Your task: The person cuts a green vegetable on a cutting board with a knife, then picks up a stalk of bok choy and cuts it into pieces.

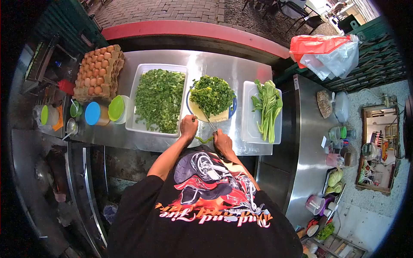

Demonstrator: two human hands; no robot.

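A round cutting board with a blue rim (233,112) carries a heap of chopped greens (213,94). My right hand (222,142) is closed around a knife (209,119), whose blade points up and left over the board's near part. At the board's lower left edge, my left hand (188,126) has its fingers curled in; what they hold, if anything, is hidden. A green strip of leaf or stem (204,140) lies between my hands at the counter's front edge. More chopped greens (159,99) fill a white tray (129,119) to the left. Whole leafy stalks (269,109) rest on a white tray (250,127) to the right.
Stacked egg trays (98,72) stand on the steel counter (215,60) at the far left, with lidded tubs (96,113) nearer. A side counter (307,124) bears jars and containers on the right. Plastic bags (329,58) hang at the upper right.
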